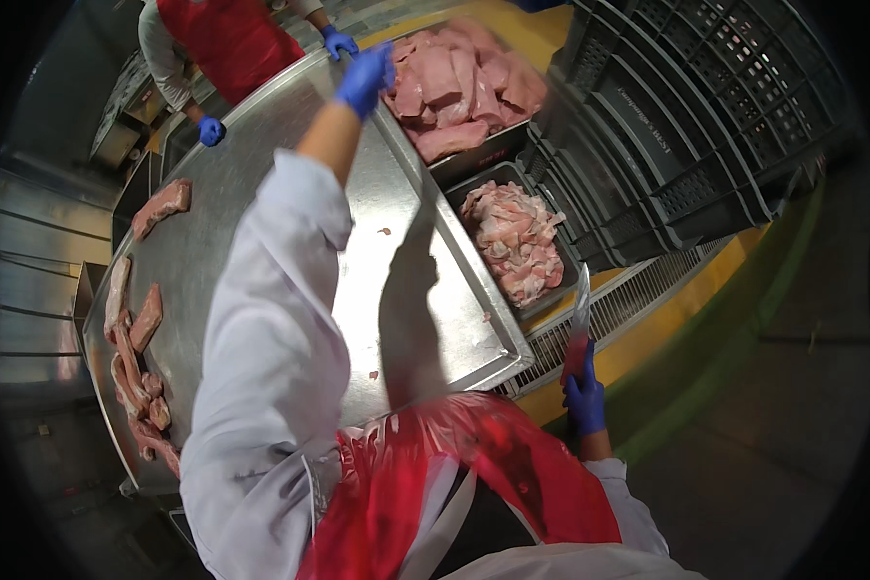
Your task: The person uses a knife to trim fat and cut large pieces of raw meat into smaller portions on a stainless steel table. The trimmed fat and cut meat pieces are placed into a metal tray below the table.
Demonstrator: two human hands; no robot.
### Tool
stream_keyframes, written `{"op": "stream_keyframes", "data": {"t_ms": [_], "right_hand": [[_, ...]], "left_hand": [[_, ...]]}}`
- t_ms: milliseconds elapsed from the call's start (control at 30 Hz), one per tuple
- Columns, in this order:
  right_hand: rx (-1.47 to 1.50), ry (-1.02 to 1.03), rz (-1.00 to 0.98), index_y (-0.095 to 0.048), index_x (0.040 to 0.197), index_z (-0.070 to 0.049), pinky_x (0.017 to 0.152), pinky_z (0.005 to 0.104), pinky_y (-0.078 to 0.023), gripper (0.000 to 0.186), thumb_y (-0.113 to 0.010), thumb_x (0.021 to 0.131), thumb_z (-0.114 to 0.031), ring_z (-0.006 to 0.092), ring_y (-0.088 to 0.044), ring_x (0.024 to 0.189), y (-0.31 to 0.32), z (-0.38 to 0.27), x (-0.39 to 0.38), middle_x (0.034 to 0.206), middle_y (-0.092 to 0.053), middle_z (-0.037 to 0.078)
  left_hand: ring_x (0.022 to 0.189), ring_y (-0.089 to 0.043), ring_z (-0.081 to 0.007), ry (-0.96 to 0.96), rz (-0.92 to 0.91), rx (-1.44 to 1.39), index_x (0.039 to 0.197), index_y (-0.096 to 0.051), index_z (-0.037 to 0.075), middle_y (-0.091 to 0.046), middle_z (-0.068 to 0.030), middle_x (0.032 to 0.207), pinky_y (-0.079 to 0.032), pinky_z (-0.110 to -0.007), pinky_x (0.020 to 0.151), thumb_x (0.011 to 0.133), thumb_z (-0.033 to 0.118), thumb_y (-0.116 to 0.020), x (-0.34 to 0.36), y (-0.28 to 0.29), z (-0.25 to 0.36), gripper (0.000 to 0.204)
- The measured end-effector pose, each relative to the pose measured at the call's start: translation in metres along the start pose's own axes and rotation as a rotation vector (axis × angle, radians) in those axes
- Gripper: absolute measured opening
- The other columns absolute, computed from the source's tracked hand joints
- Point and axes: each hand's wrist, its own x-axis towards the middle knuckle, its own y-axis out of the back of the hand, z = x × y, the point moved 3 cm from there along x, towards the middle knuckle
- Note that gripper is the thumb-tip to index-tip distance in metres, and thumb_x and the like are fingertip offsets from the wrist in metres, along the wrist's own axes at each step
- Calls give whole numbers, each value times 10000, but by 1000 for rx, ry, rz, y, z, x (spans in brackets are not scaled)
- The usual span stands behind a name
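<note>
Left hand (364, 79) reaches to the 12 o'clock tray of meat slabs (464, 82), grip unclear, right hand (584, 398) fisted on a knife (580, 311) at 4 o'clock; cut strips (135, 358) line the table's (261, 184) 9 o'clock edge, many slabs uncut.

A long metal table (261, 184) stands in front of the person. Meat strips (135, 367) lie along its left edge. Right of the table sit two trays: the far tray (498, 145) holds large meat pieces (459, 82), the near tray (563, 290) holds trimmings (514, 237). Stacked crates (686, 126) stand further right. Another person (227, 43) stands behind the table.
</note>
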Motion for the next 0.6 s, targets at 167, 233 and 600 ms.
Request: {"op": "stream_keyframes", "data": {"t_ms": [167, 233, 600], "right_hand": [[-78, -8, -148, -146, 1634, -282, 510, 321, -509, 812, -518, 949, -55, 146, -550, 517, -14, -4, 7, 702, -604, 69], [-90, 25, -215, -145, 1635, -279, 503, 312, -505, 808, -517, 952, -59, 129, -542, 519, -26, -17, 18, 693, -599, 56], [-47, 440, -676, -173, 1638, -259, 497, 241, -441, 796, -491, 979, 55, 67, -488, 566, -264, -138, 93, 759, -562, -6]], "left_hand": [[994, -682, -200, 152, 215, 534, 1195, -610, -31, -715, -177, 1075, -529, -346, 901, 938, 337, -701, -222, 79, -193, 458], [927, -707, -203, 318, 258, 440, 1215, -583, -45, -722, -152, 1040, -547, -335, 880, 954, 291, -649, -326, 98, -212, 430], [1029, -680, -282, 401, 680, 810, 1260, -586, 13, -696, -162, 1116, -539, -385, 925, 927, 309, -695, -613, 356, -144, 458]]}}
